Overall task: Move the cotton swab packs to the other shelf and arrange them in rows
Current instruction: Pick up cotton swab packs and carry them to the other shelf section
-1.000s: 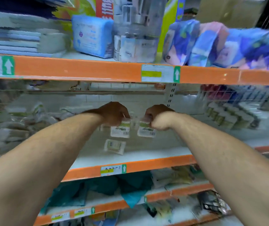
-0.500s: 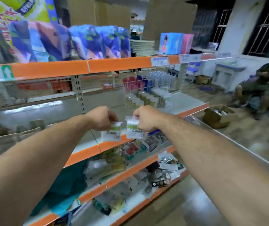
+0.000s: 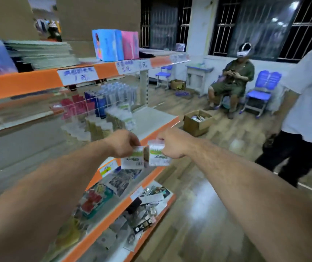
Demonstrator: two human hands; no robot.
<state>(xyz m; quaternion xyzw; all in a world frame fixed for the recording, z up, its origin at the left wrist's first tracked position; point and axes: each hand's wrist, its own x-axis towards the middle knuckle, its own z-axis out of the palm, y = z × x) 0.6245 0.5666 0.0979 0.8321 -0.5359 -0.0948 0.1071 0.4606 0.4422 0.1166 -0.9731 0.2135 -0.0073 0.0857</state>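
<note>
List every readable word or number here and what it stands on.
"1元": left price tag on the upper shelf edge; its top line is blurred.
"5元": middle price tag; top line blurred.
"元": right price tag; its digit is unclear.
Left cotton swab pack, right cotton swab pack, lower shelf tag: too blurred.

The middle shelf (image 3: 151,118) is lying bare at its right end, leaving room to reach in from the front; rows of cotton swab packs (image 3: 122,115) are filling the stretch just left, a wire grid (image 3: 79,105) is standing behind them, the upper shelf (image 3: 28,83) is capping the gap, and a bystander (image 3: 306,95) is crowding the aisle (image 3: 217,186)
</note>
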